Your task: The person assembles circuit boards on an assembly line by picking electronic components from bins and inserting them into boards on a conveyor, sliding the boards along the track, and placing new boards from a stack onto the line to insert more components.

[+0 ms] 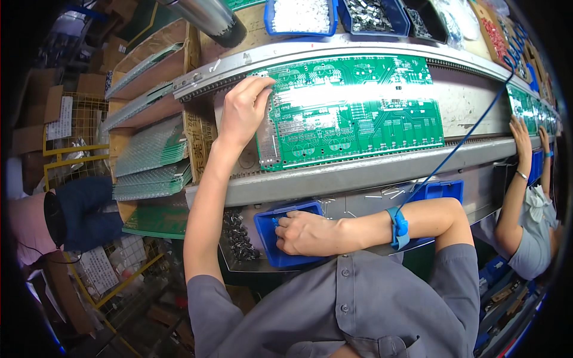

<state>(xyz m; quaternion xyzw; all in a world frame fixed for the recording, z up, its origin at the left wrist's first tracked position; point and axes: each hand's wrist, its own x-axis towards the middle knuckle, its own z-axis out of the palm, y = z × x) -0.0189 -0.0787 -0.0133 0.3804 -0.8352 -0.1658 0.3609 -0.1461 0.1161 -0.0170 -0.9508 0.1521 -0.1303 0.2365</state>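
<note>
A large green circuit board [358, 122] lies across the rails in front of me, with a bright glare band over it. At its upper left corner, my left hand [242, 110] has thumb and fingers pinched together over the board; anything between the fingertips is too small to make out. Below the near rail, my right hand [310, 234] reaches into a blue bin [262, 241] with its fingers curled down. Small blue parts [276, 221] show beside those fingers, while the fingertips themselves are hidden. A blue wrist strap [399, 228] circles my right wrist.
Dark loose components [239, 238] lie left of the bin. Another blue bin [439, 191] stands to its right. A rack of boards [152, 149] is at left. Part bins [301, 17] line the far side. A blue cord [456, 146] crosses the rails. A co-worker's hand [521, 140] is at right.
</note>
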